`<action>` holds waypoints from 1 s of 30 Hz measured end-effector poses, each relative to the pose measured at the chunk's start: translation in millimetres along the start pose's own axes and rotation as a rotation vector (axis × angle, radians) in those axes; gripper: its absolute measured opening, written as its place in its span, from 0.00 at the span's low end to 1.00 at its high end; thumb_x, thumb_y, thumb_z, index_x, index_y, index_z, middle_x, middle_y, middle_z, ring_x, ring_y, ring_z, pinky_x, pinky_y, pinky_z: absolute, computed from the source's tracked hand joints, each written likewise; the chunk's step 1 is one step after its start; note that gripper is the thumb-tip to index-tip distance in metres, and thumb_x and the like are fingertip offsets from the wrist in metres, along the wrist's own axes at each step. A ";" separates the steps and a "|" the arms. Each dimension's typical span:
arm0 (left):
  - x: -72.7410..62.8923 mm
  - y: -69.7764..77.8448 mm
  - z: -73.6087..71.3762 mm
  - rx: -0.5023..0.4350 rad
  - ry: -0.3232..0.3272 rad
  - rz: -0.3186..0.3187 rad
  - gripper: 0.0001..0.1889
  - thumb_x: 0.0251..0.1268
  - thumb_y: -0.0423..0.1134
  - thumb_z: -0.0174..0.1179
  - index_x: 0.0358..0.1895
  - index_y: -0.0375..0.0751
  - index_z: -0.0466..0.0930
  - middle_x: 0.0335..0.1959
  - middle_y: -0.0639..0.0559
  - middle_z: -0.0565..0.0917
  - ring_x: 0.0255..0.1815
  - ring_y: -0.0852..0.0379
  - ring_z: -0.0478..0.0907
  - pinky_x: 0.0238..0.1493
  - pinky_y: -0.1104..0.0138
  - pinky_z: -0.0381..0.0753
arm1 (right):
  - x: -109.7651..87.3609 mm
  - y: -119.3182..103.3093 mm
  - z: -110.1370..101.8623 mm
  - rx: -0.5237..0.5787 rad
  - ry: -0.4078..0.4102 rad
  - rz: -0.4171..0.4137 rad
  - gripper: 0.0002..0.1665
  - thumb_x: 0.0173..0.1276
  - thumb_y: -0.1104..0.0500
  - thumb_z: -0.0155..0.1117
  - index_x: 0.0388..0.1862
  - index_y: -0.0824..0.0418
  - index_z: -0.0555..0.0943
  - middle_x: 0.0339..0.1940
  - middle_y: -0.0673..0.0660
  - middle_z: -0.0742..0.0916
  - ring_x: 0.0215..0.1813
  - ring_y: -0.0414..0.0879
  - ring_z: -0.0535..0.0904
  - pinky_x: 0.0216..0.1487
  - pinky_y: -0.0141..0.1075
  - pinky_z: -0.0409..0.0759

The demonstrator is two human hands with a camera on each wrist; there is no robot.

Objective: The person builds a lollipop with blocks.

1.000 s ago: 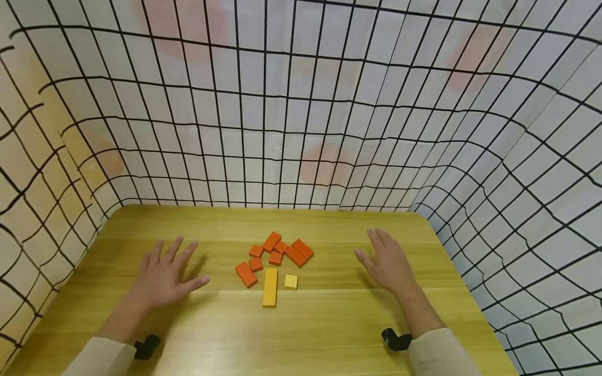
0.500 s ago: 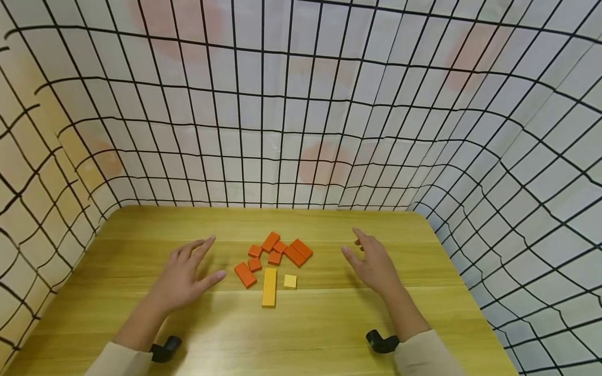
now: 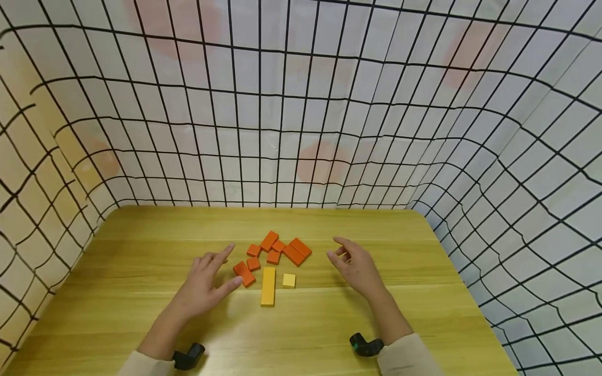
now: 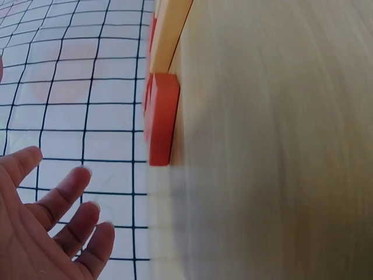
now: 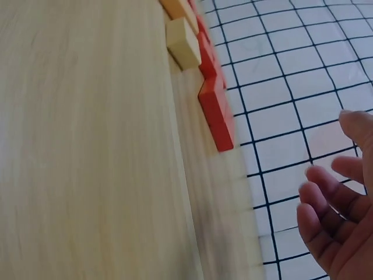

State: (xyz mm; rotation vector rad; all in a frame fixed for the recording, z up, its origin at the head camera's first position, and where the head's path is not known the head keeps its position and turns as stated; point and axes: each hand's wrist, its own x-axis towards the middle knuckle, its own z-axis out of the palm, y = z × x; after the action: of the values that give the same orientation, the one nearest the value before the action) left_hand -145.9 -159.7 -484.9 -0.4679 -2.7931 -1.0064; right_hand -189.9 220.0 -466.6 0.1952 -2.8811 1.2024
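Note:
Several orange-red blocks [image 3: 273, 257], some small and some longer, lie in a loose cluster on the wooden table. In front of them are a long yellow-orange block [image 3: 268, 287] and a small pale yellow block [image 3: 289, 281]. My left hand [image 3: 202, 287] hovers left of the cluster, its thumb tip overlapping the leftmost orange-red block [image 3: 244, 274] in the head view; the left wrist view shows its fingers spread and holding nothing. To the right of the cluster, my right hand [image 3: 358, 267] is held in the air, fingers loosely bent around nothing.
The wooden table [image 3: 301, 339] ends at the back against a pale sheet with a black grid [image 3: 282, 115], which also rises along both sides. Black camera mounts sit at the left wrist [image 3: 189, 357] and right wrist [image 3: 366, 345].
Both hands have moved inward toward the blocks, the left one rightward and the right one leftward. Their spread fingers have relaxed and bent a little. The blocks stay in place.

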 end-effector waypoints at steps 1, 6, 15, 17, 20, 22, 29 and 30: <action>0.4 0.8 1.4 -0.010 -0.007 0.001 0.41 0.69 0.58 0.64 0.81 0.55 0.58 0.57 0.43 0.79 0.51 0.50 0.67 0.46 0.55 0.73 | -0.1 -0.7 2.1 0.020 -0.009 0.005 0.34 0.74 0.36 0.61 0.72 0.49 0.75 0.46 0.50 0.84 0.44 0.44 0.78 0.43 0.37 0.77; 2.9 4.6 8.8 -0.147 -0.123 -0.057 0.39 0.71 0.59 0.61 0.81 0.54 0.59 0.46 0.52 0.82 0.40 0.56 0.74 0.39 0.62 0.77 | -0.6 -5.0 18.8 0.116 -0.079 0.021 0.29 0.74 0.44 0.65 0.69 0.53 0.78 0.44 0.50 0.84 0.43 0.45 0.78 0.42 0.36 0.78; 5.0 6.6 32.1 -0.383 -0.280 -0.050 0.33 0.75 0.56 0.58 0.78 0.50 0.65 0.31 0.51 0.83 0.25 0.63 0.74 0.27 0.68 0.76 | -1.4 -8.8 47.5 0.213 -0.232 0.002 0.24 0.72 0.52 0.69 0.65 0.55 0.81 0.42 0.52 0.85 0.40 0.45 0.77 0.38 0.32 0.78; 5.6 7.1 35.8 -0.419 -0.284 -0.059 0.32 0.75 0.56 0.58 0.77 0.49 0.66 0.31 0.49 0.83 0.23 0.63 0.74 0.26 0.68 0.76 | -2.0 -8.7 51.5 0.226 -0.258 0.001 0.24 0.71 0.53 0.70 0.64 0.55 0.81 0.41 0.52 0.85 0.40 0.45 0.77 0.39 0.32 0.78; 7.0 7.7 40.3 -0.441 -0.290 -0.079 0.33 0.74 0.56 0.59 0.76 0.47 0.68 0.31 0.48 0.83 0.22 0.63 0.74 0.24 0.68 0.76 | -2.1 -7.2 58.9 0.229 -0.280 -0.010 0.23 0.71 0.55 0.70 0.63 0.56 0.81 0.41 0.52 0.85 0.39 0.44 0.78 0.40 0.31 0.78; 8.2 7.7 43.2 -0.464 -0.298 -0.093 0.33 0.72 0.56 0.61 0.74 0.45 0.70 0.32 0.48 0.83 0.20 0.63 0.74 0.23 0.68 0.76 | -2.1 -6.8 64.5 0.223 -0.295 -0.014 0.24 0.70 0.54 0.71 0.64 0.55 0.80 0.41 0.51 0.86 0.39 0.43 0.79 0.40 0.31 0.79; 11.8 10.2 53.8 -0.550 -0.340 -0.141 0.29 0.71 0.51 0.64 0.71 0.42 0.75 0.26 0.49 0.80 0.14 0.63 0.70 0.17 0.70 0.72 | -2.2 -9.8 79.1 0.184 -0.326 -0.016 0.26 0.67 0.50 0.73 0.62 0.52 0.82 0.37 0.47 0.86 0.34 0.43 0.79 0.38 0.34 0.78; 12.1 10.9 55.4 -0.534 -0.335 -0.143 0.28 0.71 0.50 0.65 0.70 0.43 0.76 0.25 0.50 0.80 0.13 0.64 0.70 0.17 0.70 0.72 | -2.1 -10.3 79.9 0.180 -0.323 -0.012 0.25 0.66 0.50 0.74 0.62 0.52 0.83 0.36 0.47 0.86 0.34 0.43 0.79 0.38 0.34 0.78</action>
State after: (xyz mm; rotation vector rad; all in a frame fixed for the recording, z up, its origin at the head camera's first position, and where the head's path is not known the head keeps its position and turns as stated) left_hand -155.0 -113.4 -518.1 -0.5403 -2.8386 -1.8807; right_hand -183.7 156.4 -515.7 0.4488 -3.0230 1.5613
